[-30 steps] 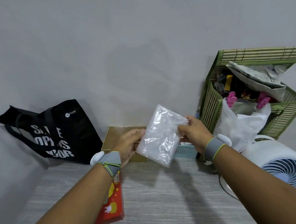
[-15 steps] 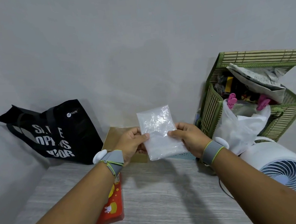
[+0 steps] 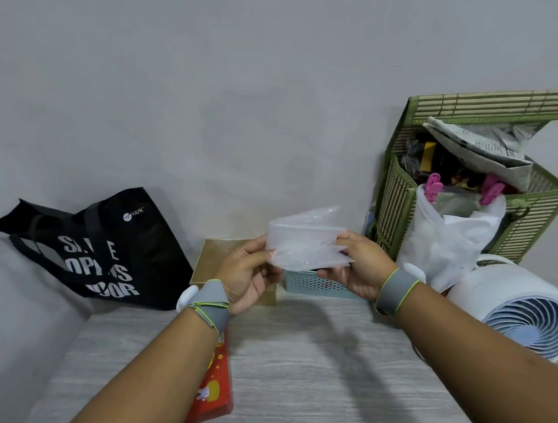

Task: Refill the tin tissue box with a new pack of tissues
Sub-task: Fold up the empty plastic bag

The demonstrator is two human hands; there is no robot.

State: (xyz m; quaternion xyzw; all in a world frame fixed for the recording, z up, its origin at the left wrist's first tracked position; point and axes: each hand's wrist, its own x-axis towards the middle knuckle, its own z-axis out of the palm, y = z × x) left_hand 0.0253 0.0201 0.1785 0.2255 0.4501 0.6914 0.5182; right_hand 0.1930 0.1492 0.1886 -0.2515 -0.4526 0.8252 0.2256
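Leaning against wall at far left: black tote bag [image 3: 102, 250]. Lying on table [image 3: 305, 380] nr left forearm: red packet [image 3: 211, 387]. Sitting at table rear, partly behind left hand [image 3: 248, 276]: gold tin box [image 3: 213, 257]. Pinching tissue pack [image 3: 305, 243] w/ both hands, left grip closing on left edge, right hand [image 3: 361, 268] grip closing on right edge; pack being held above table, in front of teal perforated box [image 3: 312, 282]. Standing at right: green basket [image 3: 473, 177], white fan [image 3: 525, 309].
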